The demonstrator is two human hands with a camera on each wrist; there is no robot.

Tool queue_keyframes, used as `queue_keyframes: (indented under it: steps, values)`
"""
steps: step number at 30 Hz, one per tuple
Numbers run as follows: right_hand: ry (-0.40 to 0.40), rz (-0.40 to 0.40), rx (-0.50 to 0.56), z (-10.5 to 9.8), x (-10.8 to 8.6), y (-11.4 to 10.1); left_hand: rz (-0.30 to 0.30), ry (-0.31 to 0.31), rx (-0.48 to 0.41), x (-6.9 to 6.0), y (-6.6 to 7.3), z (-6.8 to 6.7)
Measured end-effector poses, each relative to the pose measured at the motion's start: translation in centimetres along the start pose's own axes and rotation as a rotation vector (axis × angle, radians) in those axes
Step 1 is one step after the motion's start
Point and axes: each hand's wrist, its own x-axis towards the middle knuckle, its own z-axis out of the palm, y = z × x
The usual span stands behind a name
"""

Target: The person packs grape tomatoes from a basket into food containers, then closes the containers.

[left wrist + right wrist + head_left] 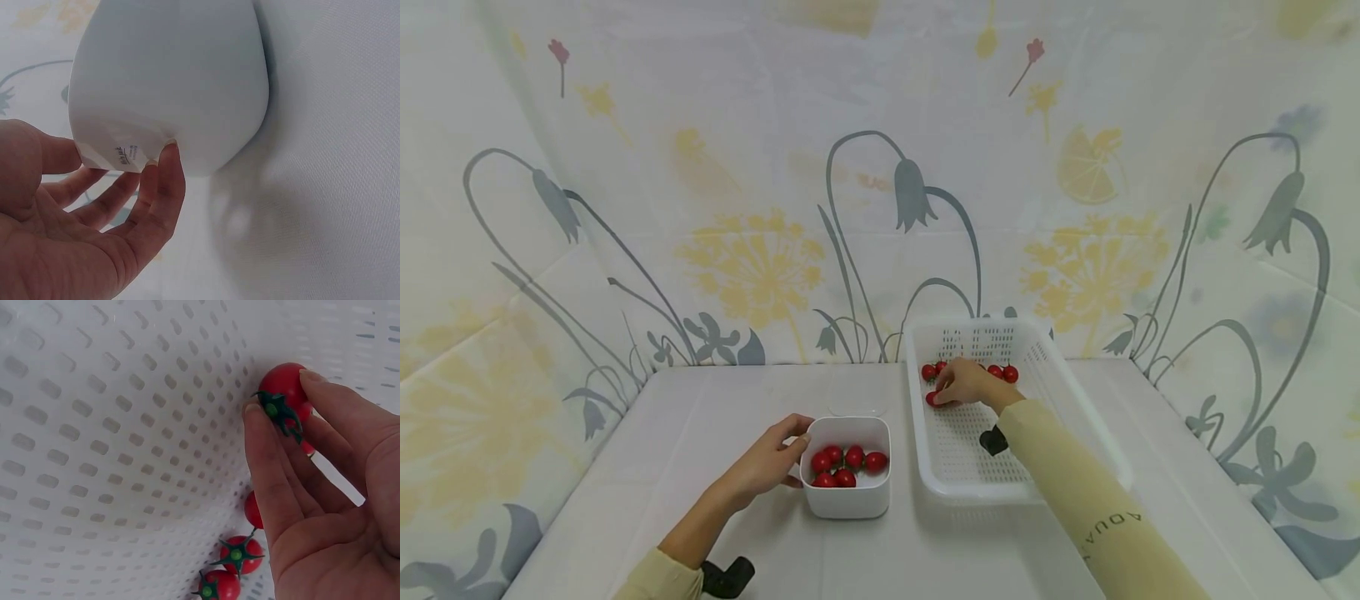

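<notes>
My left hand (763, 463) grips the left side of a white square container (848, 502), its thumb at the rim and its fingertips against the outer wall. Inside the container lie several red cherry tomatoes (854, 456). To the right, my right hand (967, 383) reaches into a white perforated basket (925, 450). It pinches a red cherry tomato with a green stem (286, 384) between thumb and fingers, close to the basket's mesh. More tomatoes (240, 554) lie in the basket; the hand partly hides some of them.
The basket stands right beside the container on a white-covered table (715, 417). A flower-printed cloth (865, 275) hangs behind and at both sides. A black wrist mount (727, 577) shows at the left wrist, another black piece (993, 441) at the right.
</notes>
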Motion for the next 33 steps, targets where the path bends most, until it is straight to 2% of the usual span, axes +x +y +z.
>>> queue_keyframes:
  steps: [8,13,21,33]
  values:
    - [-0.087,-0.018,0.207,-0.8,-0.7,0.2,0.001,0.001,0.006,-0.1,0.1,0.1]
    - [-0.151,-0.047,0.295,-1.3,-1.3,0.2,0.002,0.002,0.008,-0.2,0.2,0.1]
    - [-0.176,-0.103,0.318,-1.8,-2.3,0.0,-0.002,0.003,0.011,-0.1,0.0,0.1]
    - [-0.171,-0.165,0.268,-2.4,-4.7,-1.4,-0.001,0.003,0.004,-0.2,0.2,0.1]
